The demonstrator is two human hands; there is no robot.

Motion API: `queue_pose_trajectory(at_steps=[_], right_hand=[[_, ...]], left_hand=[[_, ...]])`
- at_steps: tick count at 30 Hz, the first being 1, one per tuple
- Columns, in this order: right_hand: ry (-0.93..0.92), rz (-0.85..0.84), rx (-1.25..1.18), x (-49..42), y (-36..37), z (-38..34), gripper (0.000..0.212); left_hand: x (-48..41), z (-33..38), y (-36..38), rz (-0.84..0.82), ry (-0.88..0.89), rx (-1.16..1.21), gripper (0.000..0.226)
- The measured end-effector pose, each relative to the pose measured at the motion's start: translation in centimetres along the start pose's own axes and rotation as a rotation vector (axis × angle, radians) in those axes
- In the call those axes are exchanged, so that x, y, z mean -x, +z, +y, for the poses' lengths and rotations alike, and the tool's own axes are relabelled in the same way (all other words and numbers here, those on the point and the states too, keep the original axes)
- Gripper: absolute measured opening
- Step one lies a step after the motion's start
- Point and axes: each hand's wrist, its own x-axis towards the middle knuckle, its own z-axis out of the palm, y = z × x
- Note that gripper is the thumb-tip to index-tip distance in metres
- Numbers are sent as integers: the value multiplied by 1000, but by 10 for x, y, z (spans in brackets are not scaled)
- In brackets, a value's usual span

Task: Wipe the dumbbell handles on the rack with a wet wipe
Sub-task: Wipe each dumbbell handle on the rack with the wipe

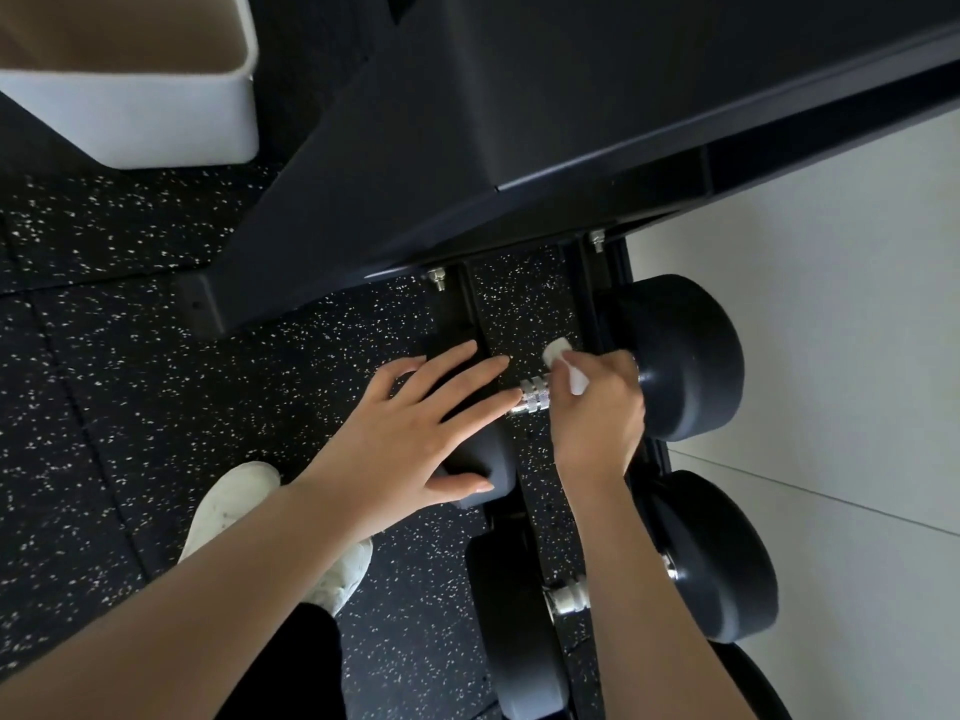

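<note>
I am looking down through the head camera at a black rubber floor [156, 356] flecked with white; beyond the right hand's grip it is giving way to a pale tiled surface [831, 356]. The black dumbbell rack [519, 122] is filling the frame above the grip, and a white bin [156, 96] is standing far up and left of it, cut off by the frame edge.

The right hand [597, 413] is curling round the wet wipe [577, 381] and pressing it against the knurled dumbbell handle [535, 400]; only a short bare stretch of metal is showing just left of the grip. The left hand [415, 433] is lying flat with fingers straight and spread, covering most of that dumbbell's near head [478, 459]. The far head [685, 356] is sitting just right of the grip.

My right forearm is hiding much of the second handle [569, 597] below the grip. I am counting two dumbbells, one wipe, one bin, one white shoe [234, 511] and two hands.
</note>
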Motion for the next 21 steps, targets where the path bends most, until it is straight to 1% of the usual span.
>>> queue_pose_trajectory(at_steps=[2, 4, 8, 11, 13, 15, 18, 21], right_hand=[[82, 113, 29, -4, -2, 3, 21], [106, 189, 55, -6, -1, 4, 18], [114, 298, 128, -10, 5, 2, 7], [159, 340, 156, -12, 3, -1, 12], [227, 249, 193, -15, 1, -4, 21], [218, 113, 252, -19, -1, -8, 25], [82, -139, 332, -25, -7, -17, 24], [-116, -320, 355, -20, -6, -27, 23]], left_hand=[[0, 0, 2, 7, -3, 7, 70], [0, 0, 3, 16, -2, 23, 70], [0, 0, 3, 28, -1, 25, 70], [0, 0, 3, 30, -1, 28, 69], [0, 0, 3, 37, 1, 28, 69], [1, 0, 3, 37, 1, 32, 70], [0, 0, 2, 35, -1, 29, 69], [0, 0, 2, 39, -1, 34, 69]])
